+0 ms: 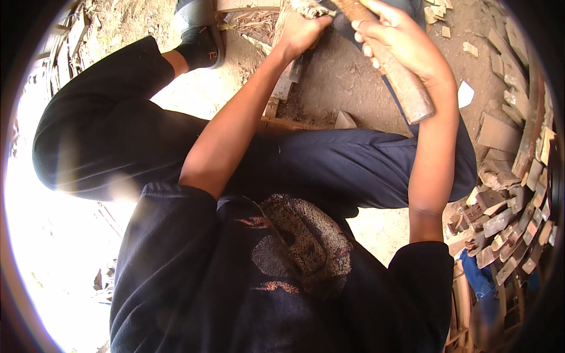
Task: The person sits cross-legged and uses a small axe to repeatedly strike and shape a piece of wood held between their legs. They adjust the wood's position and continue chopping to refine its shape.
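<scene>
At the top centre, my left hand (303, 32) is closed around a pale piece of wood (284, 20) with a frayed, fibrous top (312, 8). To its right, my right hand (388, 38) grips a thick, worn, brown rod-like handle (406, 88), which slants from the top edge down along my wrist; its far end is cut off by the frame. The handle's upper part is beside the frayed top; I cannot tell if they touch. More wooden pieces (281, 88) lie under my left hand, between my bent legs.
Wood offcuts (506, 217) are heaped along the right, with a blue cloth (477, 270) below them. A white scrap (465, 94) lies on the dirt ground (447, 53). Shavings (247, 23) lie near my sandalled foot (200, 44). More sticks (62, 41) are at the upper left.
</scene>
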Motion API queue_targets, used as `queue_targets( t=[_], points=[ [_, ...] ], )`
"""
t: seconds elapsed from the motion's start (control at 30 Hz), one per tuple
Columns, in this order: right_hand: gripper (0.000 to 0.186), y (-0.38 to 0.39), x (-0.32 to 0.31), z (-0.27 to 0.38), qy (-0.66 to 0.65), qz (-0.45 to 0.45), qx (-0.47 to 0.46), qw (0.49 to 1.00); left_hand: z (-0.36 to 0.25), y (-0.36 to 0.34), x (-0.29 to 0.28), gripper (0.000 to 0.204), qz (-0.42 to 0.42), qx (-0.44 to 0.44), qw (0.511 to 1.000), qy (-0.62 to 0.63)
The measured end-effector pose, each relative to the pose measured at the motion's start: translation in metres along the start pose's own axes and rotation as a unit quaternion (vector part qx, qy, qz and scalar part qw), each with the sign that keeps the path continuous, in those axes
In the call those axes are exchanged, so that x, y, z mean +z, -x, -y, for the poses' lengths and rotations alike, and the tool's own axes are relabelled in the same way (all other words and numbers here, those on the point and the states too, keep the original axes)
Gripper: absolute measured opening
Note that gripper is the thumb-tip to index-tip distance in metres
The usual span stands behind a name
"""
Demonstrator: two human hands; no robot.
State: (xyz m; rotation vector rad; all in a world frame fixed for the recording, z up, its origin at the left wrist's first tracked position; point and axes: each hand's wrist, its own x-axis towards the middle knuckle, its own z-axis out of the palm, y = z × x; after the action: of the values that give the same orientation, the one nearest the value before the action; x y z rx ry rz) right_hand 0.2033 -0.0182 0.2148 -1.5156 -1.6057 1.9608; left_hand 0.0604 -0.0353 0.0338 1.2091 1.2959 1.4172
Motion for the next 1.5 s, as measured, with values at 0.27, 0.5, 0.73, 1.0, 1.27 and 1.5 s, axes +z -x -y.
queue_targets(
  t=[0.27, 0.5, 0.73, 1.0, 1.27, 1.5],
  points=[
    [0.073, -0.031, -0.031, -0.076, -0.019, -0.080, 0.048, 0.995, 0.002, -0.024, -0.046, 0.028, 0.051, -0.306, 0.941, 0.138],
    [0.074, -0.029, 0.002, -0.118, 0.013, -0.011, 0.176, 0.984, 0.037, -0.015, -0.064, 0.029, 0.069, -0.313, 0.926, 0.197],
    [0.042, -0.038, 0.040, -0.169, -0.017, 0.042, 0.274, 0.961, 0.009, 0.000, -0.040, 0.028, 0.037, -0.299, 0.945, 0.124],
    [0.014, -0.045, 0.051, -0.174, -0.086, 0.101, 0.337, 0.932, 0.075, -0.014, -0.060, 0.021, 0.046, -0.319, 0.935, 0.150],
    [0.015, -0.040, 0.050, -0.178, -0.109, 0.087, 0.363, 0.922, 0.029, -0.005, -0.034, 0.030, 0.036, -0.290, 0.955, 0.061],
    [0.019, -0.048, 0.046, -0.190, -0.220, 0.073, 0.374, 0.898, 0.004, -0.003, -0.021, 0.023, 0.105, -0.259, 0.956, -0.083]
  ],
)
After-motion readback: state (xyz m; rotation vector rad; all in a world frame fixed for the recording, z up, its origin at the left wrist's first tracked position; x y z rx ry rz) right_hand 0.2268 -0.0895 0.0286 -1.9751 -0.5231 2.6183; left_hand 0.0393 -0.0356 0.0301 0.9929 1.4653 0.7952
